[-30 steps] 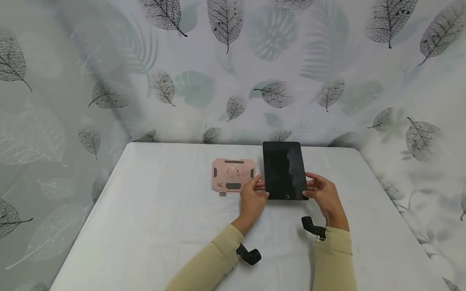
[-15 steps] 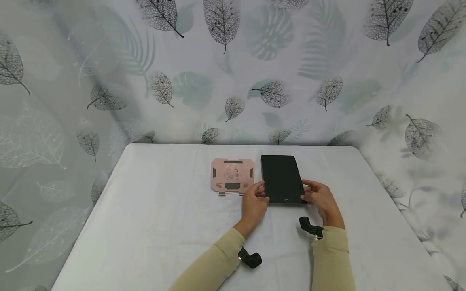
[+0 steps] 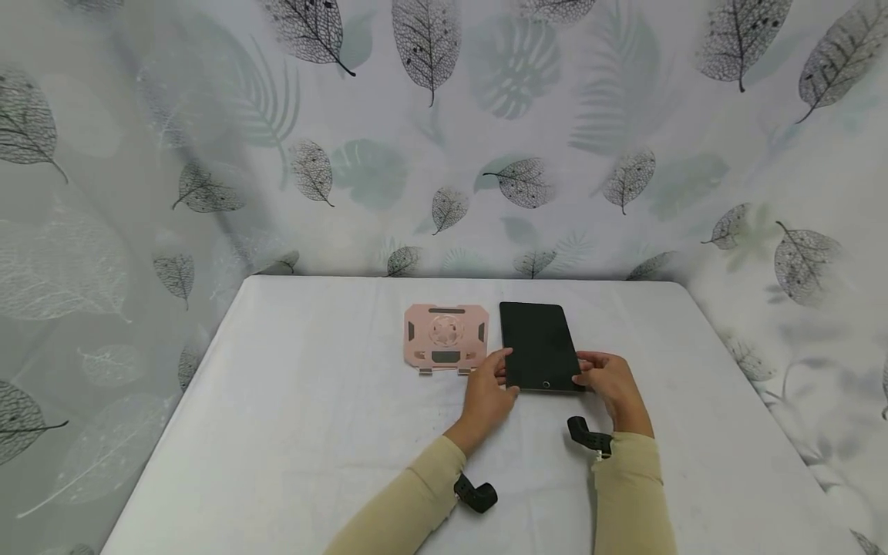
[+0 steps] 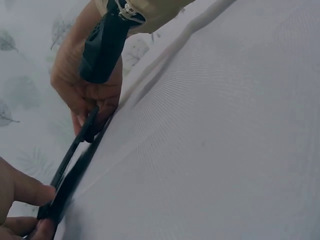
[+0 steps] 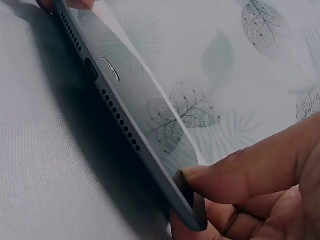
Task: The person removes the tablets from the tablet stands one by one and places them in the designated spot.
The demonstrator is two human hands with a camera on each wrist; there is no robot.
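A black tablet with a round home button sits screen up between both hands. My left hand pinches its lower left edge; the left wrist view shows the thumb on top and fingers beneath. At the lower right corner my right hand pinches the tablet, thumb over the screen. In the right wrist view the tablet's bottom edge, with port and speaker holes, is raised a little off the cloth over a dark shadow. A pink tablet case lies flat to the left, close to the left fingers.
A white cloth covers the table. Behind and at the sides hang leaf-patterned curtains. Each wrist wears a black camera mount, the left one and the right one jutting inward over the cloth.
The tablet has been lowered from a raised tilt to nearly flat, its far edge coming down toward the table. Both hands have kept their hold, and the pink case has stayed in place.
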